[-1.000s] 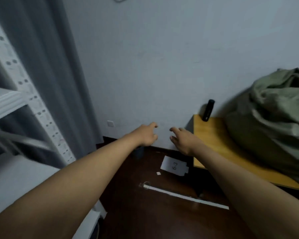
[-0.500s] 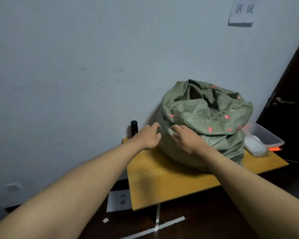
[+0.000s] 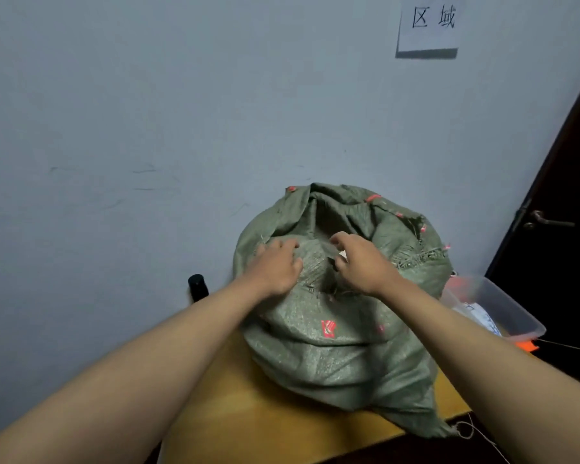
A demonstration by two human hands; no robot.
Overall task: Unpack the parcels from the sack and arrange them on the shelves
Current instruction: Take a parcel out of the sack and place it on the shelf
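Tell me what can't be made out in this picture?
- Parcels: head view, hidden inside the green sack.
- Shelves: outside the frame.
- Clear plastic bin: contents blurred, partly behind the sack.
- Left hand and right hand: fingertips buried in sack folds, so the grip is unclear.

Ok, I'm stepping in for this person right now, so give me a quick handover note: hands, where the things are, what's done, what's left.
Left hand: fingers curled into the fabric at the green sack's mouth.
Right hand: the same, gripping the fabric beside it.
The sack sits bulging on the wooden table against the wall, its top still bunched.
No parcels are visible and no shelves are in view.
Done: both hands are on the sack.
Left: open it, lift the parcels out, shelve them.
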